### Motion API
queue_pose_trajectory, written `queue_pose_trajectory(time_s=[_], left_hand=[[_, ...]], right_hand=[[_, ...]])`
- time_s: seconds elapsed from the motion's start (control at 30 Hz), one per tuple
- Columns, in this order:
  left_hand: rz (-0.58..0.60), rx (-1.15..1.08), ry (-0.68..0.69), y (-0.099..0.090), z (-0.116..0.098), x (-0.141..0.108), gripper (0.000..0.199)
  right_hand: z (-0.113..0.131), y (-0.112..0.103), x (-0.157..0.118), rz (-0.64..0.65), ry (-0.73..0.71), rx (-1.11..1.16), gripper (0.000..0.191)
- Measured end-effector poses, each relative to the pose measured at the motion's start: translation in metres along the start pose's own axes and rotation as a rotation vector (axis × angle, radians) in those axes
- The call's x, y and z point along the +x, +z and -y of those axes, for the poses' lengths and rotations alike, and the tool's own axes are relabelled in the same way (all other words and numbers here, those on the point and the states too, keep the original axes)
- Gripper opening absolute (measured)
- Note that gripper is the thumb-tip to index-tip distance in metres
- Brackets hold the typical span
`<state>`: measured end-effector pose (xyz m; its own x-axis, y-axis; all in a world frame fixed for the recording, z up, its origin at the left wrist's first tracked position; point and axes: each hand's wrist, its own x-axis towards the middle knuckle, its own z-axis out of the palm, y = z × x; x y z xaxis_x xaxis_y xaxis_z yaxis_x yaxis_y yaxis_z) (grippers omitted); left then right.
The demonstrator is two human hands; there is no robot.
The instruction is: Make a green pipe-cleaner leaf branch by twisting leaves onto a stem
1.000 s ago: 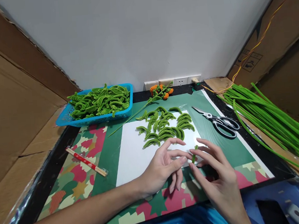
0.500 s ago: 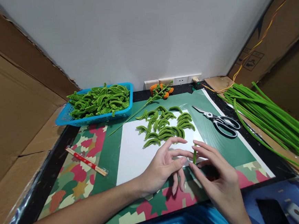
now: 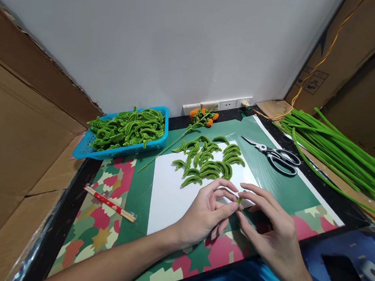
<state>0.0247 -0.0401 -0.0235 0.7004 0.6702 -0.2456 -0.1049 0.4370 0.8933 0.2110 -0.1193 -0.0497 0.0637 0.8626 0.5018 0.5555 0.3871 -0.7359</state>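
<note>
A short piece of green pipe cleaner (image 3: 239, 200) is pinched between the fingertips of both hands, above the near edge of the white sheet (image 3: 165, 194). My left hand (image 3: 209, 210) grips it from the left with thumb and fingers. From the other side my right hand (image 3: 270, 218) holds it between thumb and forefinger. Just beyond the hands, several curved, folded green pipe cleaner pieces (image 3: 209, 167) lie spread over the white sheet. Part of the held piece is hidden behind the fingers.
A blue basket (image 3: 117, 154) heaped with similar green pieces stands at the back left. An orange flower stem (image 3: 188, 130) lies behind the sheet. Scissors (image 3: 273, 154) lie to the right, near long green pipe cleaners (image 3: 341, 154). Wrapped chopsticks (image 3: 109, 203) rest on the left.
My left fingers have closed in on the green piece, which my right hand held before. The piece has tilted and shifted slightly left. The view has moved a little.
</note>
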Motion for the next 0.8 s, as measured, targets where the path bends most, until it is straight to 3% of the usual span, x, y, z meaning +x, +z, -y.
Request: queue_pose_trajectory(time_s=[0.33,0.6,0.8], left_hand=[[-0.068,0.032,-0.002,0.0026,-0.0034,0.0005,0.039],[-0.105,0.183,-0.05,0.0021,0.001,-0.0047,0.036],[-0.07,0.236,-0.047,0.0043,-0.0012,-0.0071,0.034]], right_hand=[[0.0029,0.0015,0.0012,0.045,-0.018,-0.042,0.034],[-0.0008,-0.0037,-0.0062,0.011,0.012,0.015,0.025],[-0.0018,-0.0058,-0.0073,-0.007,0.083,0.082,0.021]])
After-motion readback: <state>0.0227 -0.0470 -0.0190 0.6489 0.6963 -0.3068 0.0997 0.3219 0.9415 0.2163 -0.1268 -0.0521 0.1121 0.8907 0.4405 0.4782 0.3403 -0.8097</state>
